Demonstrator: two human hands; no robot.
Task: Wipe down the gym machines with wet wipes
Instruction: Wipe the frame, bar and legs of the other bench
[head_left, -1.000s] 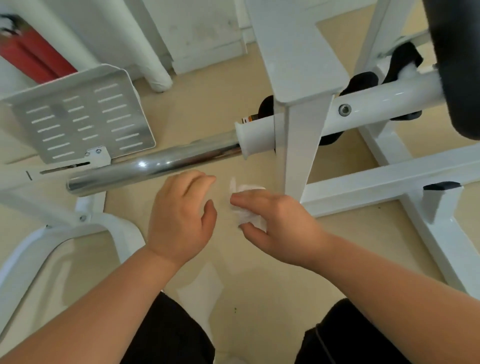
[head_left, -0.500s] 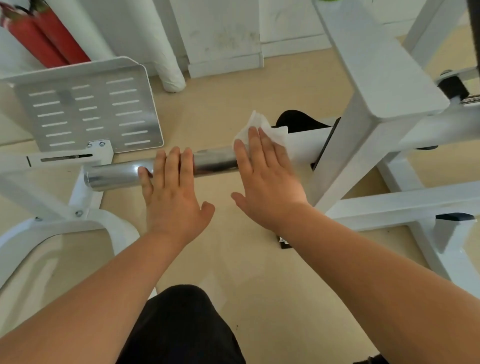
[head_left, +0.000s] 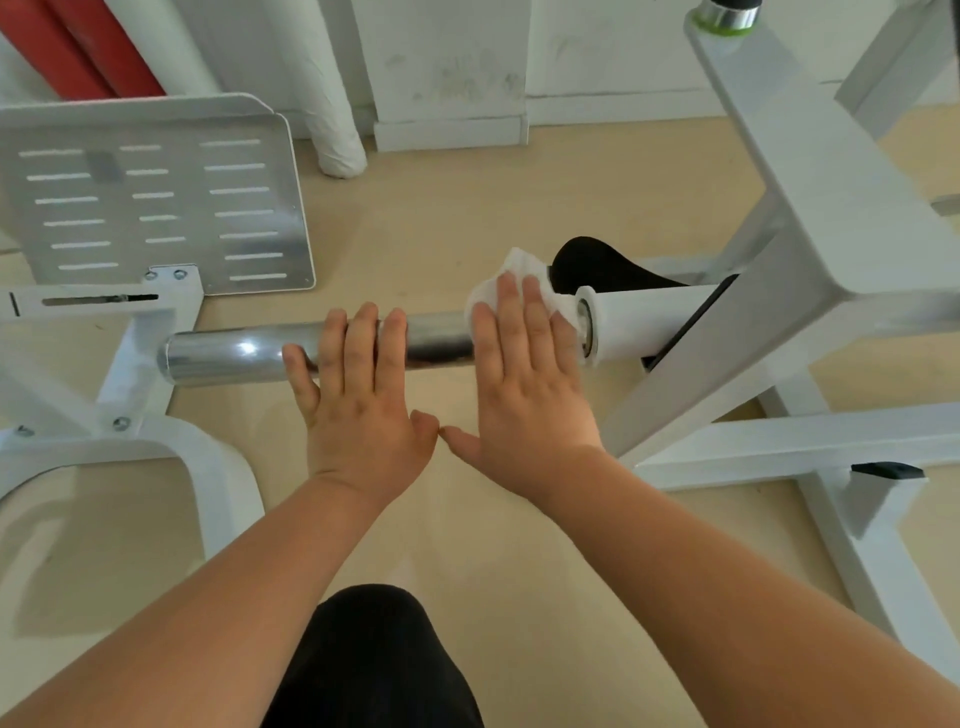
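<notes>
While the left hand (head_left: 358, 400) lies flat over the chrome bar (head_left: 223, 356) of a white-framed gym machine (head_left: 810, 197), the right hand (head_left: 524, 384) presses a wet wipe (head_left: 522, 267) onto the same bar, just beside its white collar (head_left: 639, 325). Neither grip is closed: the fingers of both hands are straight, and the right ones pin the wipe by pressure alone. Wiping of the bar appears to be the step in hand. The next move likely calls for sliding the wipe along the chrome toward the free end, with the left hand lifted clear. Crumpled and white, the wipe bunches up beyond the fingertips, draped over the top of the bar.
</notes>
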